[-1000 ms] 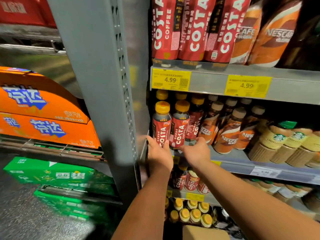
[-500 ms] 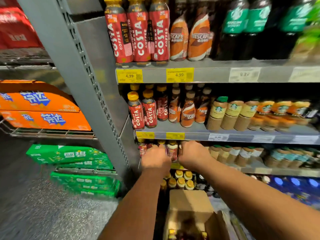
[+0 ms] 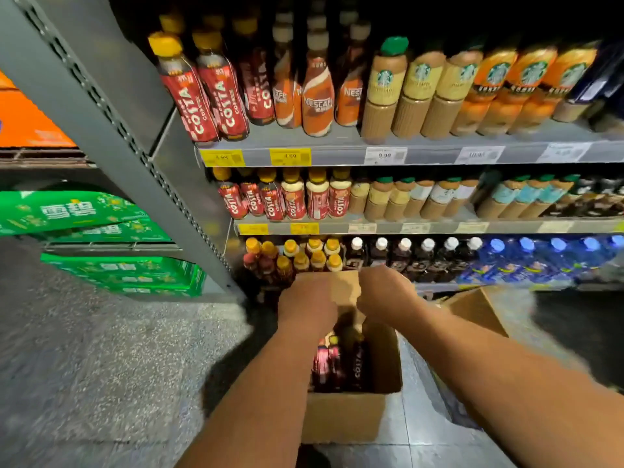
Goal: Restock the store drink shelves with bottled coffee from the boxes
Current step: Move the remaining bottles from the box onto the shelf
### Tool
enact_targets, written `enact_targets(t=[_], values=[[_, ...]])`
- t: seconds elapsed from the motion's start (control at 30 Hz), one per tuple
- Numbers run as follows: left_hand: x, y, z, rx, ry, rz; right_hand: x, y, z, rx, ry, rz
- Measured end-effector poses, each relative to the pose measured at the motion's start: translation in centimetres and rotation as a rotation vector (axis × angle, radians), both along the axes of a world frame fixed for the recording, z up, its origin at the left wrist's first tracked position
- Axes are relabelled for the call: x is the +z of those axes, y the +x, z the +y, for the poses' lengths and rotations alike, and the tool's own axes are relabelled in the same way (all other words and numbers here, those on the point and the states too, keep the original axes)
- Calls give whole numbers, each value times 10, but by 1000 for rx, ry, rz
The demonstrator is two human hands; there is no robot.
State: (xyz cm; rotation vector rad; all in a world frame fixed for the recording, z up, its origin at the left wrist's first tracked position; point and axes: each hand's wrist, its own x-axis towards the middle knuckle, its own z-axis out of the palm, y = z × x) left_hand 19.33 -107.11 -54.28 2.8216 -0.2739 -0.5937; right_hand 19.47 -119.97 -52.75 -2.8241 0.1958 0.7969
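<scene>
Left grip (image 3: 305, 304), right grip (image 3: 385, 295): bare; forearms (image 3: 263, 383) bare to frame edge, outlines blurred.

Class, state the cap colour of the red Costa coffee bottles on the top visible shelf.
Yellow-orange caps on the red Costa coffee bottles; head view.

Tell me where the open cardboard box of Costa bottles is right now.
In the head view, the cardboard box sits on the floor at lower centre, under the left hand and right hand, with a second box to its right.

Box (image 3: 344, 417) top open
You can reach down its bare right side; Costa bottles (image 3: 337, 363) fill the left.
</scene>
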Motion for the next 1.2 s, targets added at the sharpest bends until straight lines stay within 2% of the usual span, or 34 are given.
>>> enact_targets(t=[0.2,0.4,0.53,0.73,0.87,0.97,1.13,1.2], values=[[-93,-1,0,-65,53,168,-96,-14,3,-132,78,215],[-174,0,2,-179,78,391,-178,-30,-3,-322,111,328],[-227,-11,0,-148,29,425,-225,-35,-8,-429,153,376],[-317,-35,-12,-86,-9,610,-315,-52,-16,-528,181,498],[-384,-34,-32,218,-134,679,-388,-53,-27,-586,240,543],[-445,-31,-43,436,-216,746,-451,-53,-30,-711,247,550],[-533,-38,-44,654,-272,805,-533,-57,-26,-892,329,548],[-555,-43,-47,742,-421,822,-560,-59,-25,-927,326,538]])
